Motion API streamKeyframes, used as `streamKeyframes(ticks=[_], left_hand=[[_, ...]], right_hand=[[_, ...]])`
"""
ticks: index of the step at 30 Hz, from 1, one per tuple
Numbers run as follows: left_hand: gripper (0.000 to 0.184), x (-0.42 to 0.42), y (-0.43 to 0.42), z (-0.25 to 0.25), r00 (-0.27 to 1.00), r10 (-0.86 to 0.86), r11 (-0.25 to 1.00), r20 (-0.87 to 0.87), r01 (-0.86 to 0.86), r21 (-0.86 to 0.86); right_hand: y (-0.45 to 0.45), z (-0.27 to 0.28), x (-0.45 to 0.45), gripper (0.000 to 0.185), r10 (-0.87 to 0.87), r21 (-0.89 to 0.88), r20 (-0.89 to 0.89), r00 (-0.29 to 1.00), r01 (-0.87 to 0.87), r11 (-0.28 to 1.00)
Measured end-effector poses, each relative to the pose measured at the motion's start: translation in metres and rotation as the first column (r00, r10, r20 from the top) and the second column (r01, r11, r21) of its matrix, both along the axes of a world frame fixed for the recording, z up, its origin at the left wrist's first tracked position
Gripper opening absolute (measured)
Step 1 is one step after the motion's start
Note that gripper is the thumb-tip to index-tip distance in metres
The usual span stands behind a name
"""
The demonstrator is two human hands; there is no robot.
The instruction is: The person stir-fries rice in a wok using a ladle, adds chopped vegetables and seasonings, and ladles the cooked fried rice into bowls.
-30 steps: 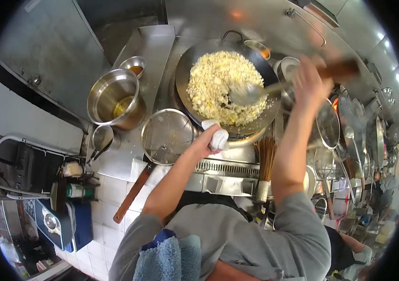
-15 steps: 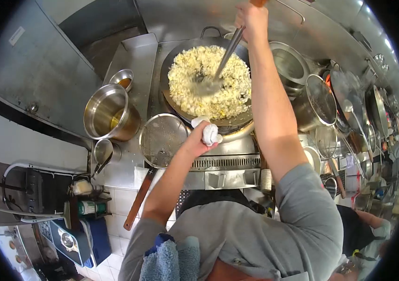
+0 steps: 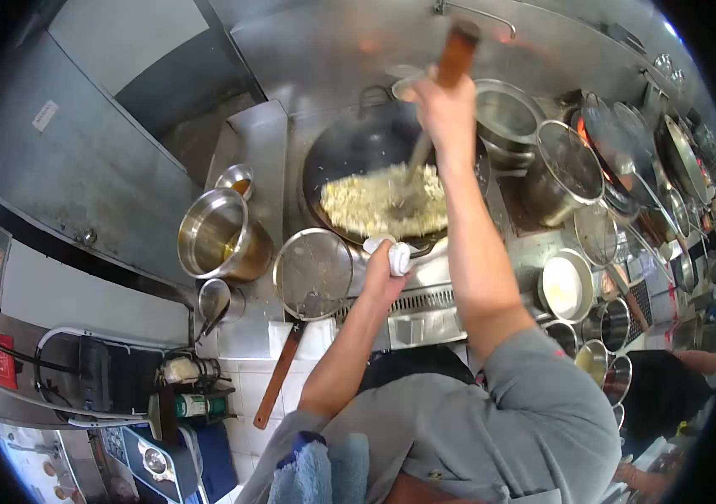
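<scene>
My right hand (image 3: 449,113) is closed around a wok spatula with a wooden handle (image 3: 459,55). The spatula's metal shaft (image 3: 420,151) slants down and its blurred blade is in the yellowish fried rice (image 3: 354,204). That rice lies gathered in the near half of a large dark wok (image 3: 358,143), whose far inner wall shows bare. At the wok's near rim, my left hand (image 3: 381,273) grips a folded white cloth (image 3: 400,259). The cloth covers whatever part of the wok is underneath it.
Left of the wok stand a deep steel pot (image 3: 215,235), a small bowl (image 3: 236,179) of brown liquid and a wooden-handled strainer (image 3: 314,273). To the right are a wide pot (image 3: 509,118), another deep pot (image 3: 572,164) and a white-filled bowl (image 3: 564,286). Flames (image 3: 583,130) show farther right.
The rice, spread across the wok before, is now bunched toward the near side. The spatula has moved toward me and rightward within the wok. My camera view has shifted too.
</scene>
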State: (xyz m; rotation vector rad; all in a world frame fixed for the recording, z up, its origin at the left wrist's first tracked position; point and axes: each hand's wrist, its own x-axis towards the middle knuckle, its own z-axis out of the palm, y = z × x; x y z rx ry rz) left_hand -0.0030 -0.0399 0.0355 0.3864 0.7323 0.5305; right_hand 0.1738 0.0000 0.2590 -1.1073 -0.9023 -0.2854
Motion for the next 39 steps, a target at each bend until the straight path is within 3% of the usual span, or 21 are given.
streamKeyframes(ticks=[1,3,6,7,8,9,12,14,16,17,18,20,24,25,26,29,31,36,37,38,39], left_hand=[[0.015,-0.003,-0.008,-0.026,0.992,-0.048,0.997,0.114,0.042,0.058],[0.020,-0.037,-0.072,0.002,0.997,0.077,0.994,-0.032,-0.079,-0.070],[0.022,-0.057,-0.080,0.007,0.996,-0.017,0.999,-0.089,0.021,0.044],[0.017,-0.037,-0.052,-0.001,0.997,0.024,0.996,-0.069,-0.029,-0.083],[0.013,-0.018,-0.014,-0.009,0.992,-0.115,0.993,0.057,0.113,0.042],[0.013,0.002,0.004,0.006,0.998,-0.014,0.999,-0.058,0.016,0.038],[0.016,-0.006,-0.018,-0.020,1.000,-0.013,0.993,0.000,0.013,0.114],[0.022,-0.044,-0.061,-0.013,0.995,0.027,1.000,-0.091,-0.028,-0.005],[0.019,-0.045,-0.057,0.005,0.994,0.106,0.994,-0.018,-0.106,0.001],[0.016,-0.042,-0.040,0.003,0.990,0.119,0.991,-0.073,-0.123,-0.048],[0.012,-0.037,-0.009,0.002,0.999,0.028,0.998,0.040,-0.030,0.061],[0.019,-0.012,0.031,0.021,1.000,0.018,0.997,0.011,-0.019,0.078],[0.019,0.000,0.063,-0.015,0.992,-0.042,0.998,-0.122,0.048,0.048],[0.020,0.001,0.068,-0.018,0.989,-0.069,0.996,-0.129,0.074,0.040],[0.021,0.002,0.066,-0.023,0.985,-0.099,0.994,-0.139,0.103,0.020],[0.024,-0.008,0.071,-0.015,0.934,-0.306,0.952,-0.182,0.297,-0.080],[0.028,-0.012,0.069,0.001,0.909,-0.338,0.941,-0.245,0.335,-0.054],[0.027,-0.010,0.070,0.000,0.911,-0.329,0.944,-0.247,0.314,-0.099],[0.027,-0.011,0.068,-0.003,0.906,-0.342,0.939,-0.248,0.322,-0.117],[0.027,-0.011,0.069,-0.006,0.906,-0.347,0.938,-0.242,0.339,-0.076],[0.029,-0.011,0.070,-0.003,0.888,-0.367,0.930,-0.278,0.360,-0.077]], right_hand=[[0.011,0.010,0.011,0.021,0.077,-0.099,-0.179,0.981,-0.096,0.990],[0.014,0.050,0.036,0.022,0.267,-0.039,-0.331,0.905,-0.296,0.954],[-0.034,0.070,0.018,0.023,0.403,0.043,-0.343,0.848,-0.415,0.909],[-0.055,0.053,-0.002,0.024,0.369,0.011,-0.284,0.885,-0.382,0.924],[-0.065,0.031,-0.023,0.023,0.297,0.018,-0.230,0.927,-0.301,0.954],[-0.063,0.009,-0.040,0.023,0.223,0.028,-0.175,0.959,-0.222,0.975],[-0.007,0.011,-0.018,0.019,-0.180,-0.053,0.013,0.984,0.181,0.982],[0.014,0.055,0.019,0.022,0.011,0.074,-0.107,0.994,-0.003,0.997],[0.000,0.120,0.026,0.026,0.140,0.165,0.011,0.990,-0.140,0.976],[0.004,0.147,0.028,0.013,0.123,0.122,-0.190,0.974,-0.101,0.987],[-0.003,0.166,0.017,0.019,0.297,0.269,-0.035,0.954,-0.277,0.922],[-0.018,0.183,0.004,0.020,0.423,0.188,-0.023,0.906,-0.411,0.892],[-0.004,0.081,-0.007,0.028,0.344,0.140,-0.053,0.938,-0.334,0.932],[0.017,0.039,-0.015,0.027,0.111,-0.100,-0.179,0.978,-0.130,0.986],[0.039,-0.011,-0.014,0.026,0.428,0.021,-0.271,0.862,-0.439,0.898],[0.044,0.017,0.019,0.019,0.301,-0.080,-0.137,0.944,-0.313,0.946],[0.014,0.036,0.031,0.003,0.435,-0.071,-0.269,0.860,-0.468,0.881],[0.052,-0.029,0.065,0.009,0.331,0.057,-0.122,0.936,-0.326,0.944],[0.057,-0.007,0.068,0.014,0.485,0.064,-0.136,0.864,-0.481,0.874],[0.053,0.024,0.056,0.017,0.338,0.006,-0.138,0.931,-0.341,0.940],[0.059,0.048,0.063,0.018,0.414,0.103,-0.151,0.898,-0.402,0.910]])
